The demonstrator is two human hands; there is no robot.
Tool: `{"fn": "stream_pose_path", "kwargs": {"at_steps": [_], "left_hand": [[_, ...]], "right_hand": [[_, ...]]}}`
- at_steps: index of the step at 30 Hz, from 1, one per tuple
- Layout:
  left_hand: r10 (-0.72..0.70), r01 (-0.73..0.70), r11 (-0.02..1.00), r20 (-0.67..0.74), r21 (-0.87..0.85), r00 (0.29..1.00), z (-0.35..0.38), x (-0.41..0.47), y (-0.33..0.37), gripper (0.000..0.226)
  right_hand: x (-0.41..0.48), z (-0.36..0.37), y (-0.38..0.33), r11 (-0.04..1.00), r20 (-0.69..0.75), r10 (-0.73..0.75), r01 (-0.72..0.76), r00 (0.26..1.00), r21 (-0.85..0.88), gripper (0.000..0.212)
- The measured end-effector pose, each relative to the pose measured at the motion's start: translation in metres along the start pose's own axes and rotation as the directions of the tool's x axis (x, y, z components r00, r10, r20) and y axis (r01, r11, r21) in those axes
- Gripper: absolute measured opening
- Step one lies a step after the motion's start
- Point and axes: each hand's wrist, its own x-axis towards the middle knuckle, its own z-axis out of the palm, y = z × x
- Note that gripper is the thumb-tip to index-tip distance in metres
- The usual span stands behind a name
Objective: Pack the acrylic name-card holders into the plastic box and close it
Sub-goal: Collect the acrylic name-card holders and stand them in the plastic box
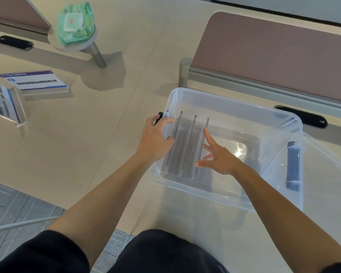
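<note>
A clear plastic box [234, 103] stands open on the desk at centre right. Three acrylic name-card holders [187, 146] stand on edge side by side in its left part. My left hand [156, 140] rests over the box's left rim, fingers curled beside the leftmost holder. Inside the box, my right hand [219, 156] has its fingers spread and touches the rightmost holder, gripping nothing. Two more holders remain on the desk at far left: one lying flat [35, 80], one [6, 104] upright at the frame edge. The clear lid [313, 170], with a dark handle, leans against the box's right side.
A pack of wet wipes [75, 22] sits on a small round stand at the upper left. Pink desk dividers [274, 54] rise behind the box. Black cable slots [14, 43] are set in the desk. The desk's front edge is near my lap.
</note>
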Motion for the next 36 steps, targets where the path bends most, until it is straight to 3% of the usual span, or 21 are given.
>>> {"fn": "stream_pose_path", "kwargs": {"at_steps": [7,11,13,17,21,25,29,32,36], "left_hand": [[0.022,-0.020,0.997,-0.024,0.074,0.999,0.003,0.001,-0.002,0.047],[0.086,-0.075,0.976,-0.046,0.203,0.995,-0.001,-0.005,0.002,0.045],[0.215,-0.179,0.938,-0.094,0.295,0.972,-0.005,-0.009,0.008,0.044],[0.516,-0.485,0.829,-0.046,0.279,0.855,-0.007,-0.020,0.039,0.041],[0.548,-0.558,0.828,0.126,0.061,0.827,0.007,-0.049,0.083,0.037],[0.600,-0.624,0.780,0.320,-0.032,0.733,0.032,-0.086,0.118,0.033],[0.643,-0.732,0.681,0.481,-0.005,0.595,0.062,-0.119,0.150,0.034],[0.660,-0.804,0.595,0.586,-0.025,0.470,0.091,-0.146,0.179,0.033],[0.667,-0.838,0.540,0.646,-0.075,0.372,0.141,-0.183,0.216,0.032]], "right_hand": [[-0.008,-0.006,-0.007,0.999,-0.052,0.017,-0.019,0.998,-0.037,0.114],[-0.040,-0.025,-0.022,0.990,-0.222,0.090,-0.111,0.971,-0.082,0.077],[-0.066,-0.032,-0.022,0.983,-0.331,0.120,-0.158,0.936,-0.090,0.058],[-0.133,-0.028,-0.020,0.944,-0.485,0.272,-0.329,0.831,-0.035,0.050],[-0.215,-0.014,-0.016,0.885,-0.629,0.373,-0.465,0.681,0.022,0.046],[-0.298,0.012,-0.001,0.852,-0.704,0.437,-0.507,0.560,0.125,0.038],[-0.366,0.038,0.024,0.821,-0.743,0.497,-0.520,0.449,0.235,0.031],[-0.405,0.059,0.055,0.808,-0.753,0.553,-0.451,0.356,0.380,0.028],[-0.450,0.083,0.102,0.776,-0.741,0.616,-0.370,0.269,0.510,0.024]]}}
